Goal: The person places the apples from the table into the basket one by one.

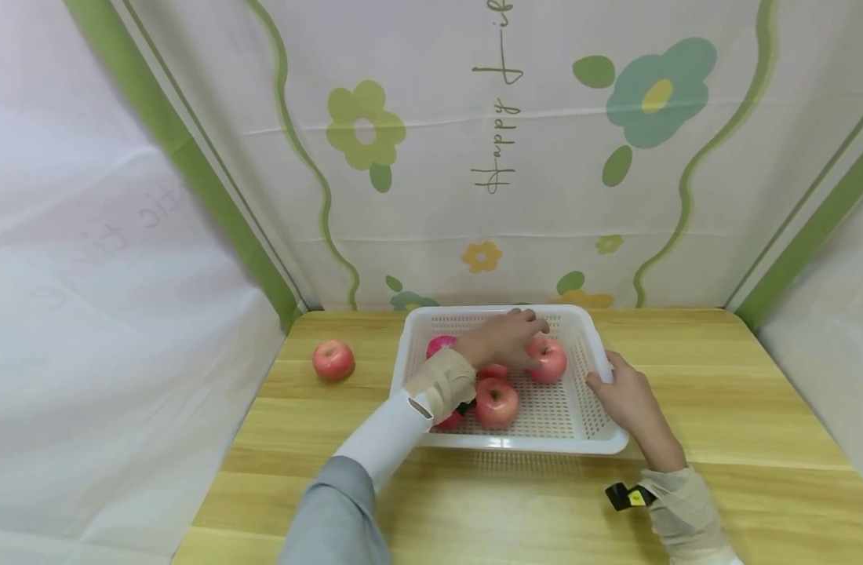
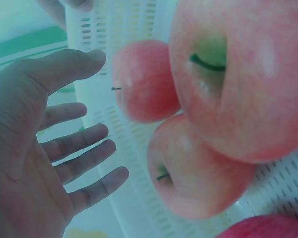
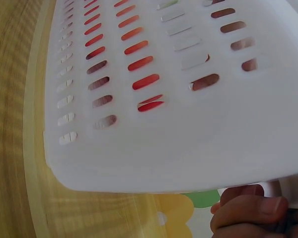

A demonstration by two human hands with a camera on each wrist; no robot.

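A white perforated plastic basket (image 1: 502, 443) holds several red apples. My left hand (image 1: 502, 339) reaches over it from the near left, fingers extended beside the apple (image 1: 548, 361) on the right. In the left wrist view, the left hand (image 2: 44, 148) shows spread fingers with nothing between them, close to an apple (image 2: 145, 82). Another apple (image 1: 497, 403) sits nearer the front of the basket. At the basket's right side, my right hand (image 1: 629, 400) grips the rim. The right wrist view shows its curled fingers (image 3: 248, 210) at the edge of the basket wall (image 3: 154, 153).
A lone apple (image 1: 333, 360) lies on the wooden table (image 1: 304, 447), left of the basket. A flower-printed curtain (image 1: 431, 173) hangs right behind the table's back edge. White fabric sides (image 1: 121, 314) enclose the space on the left and right.
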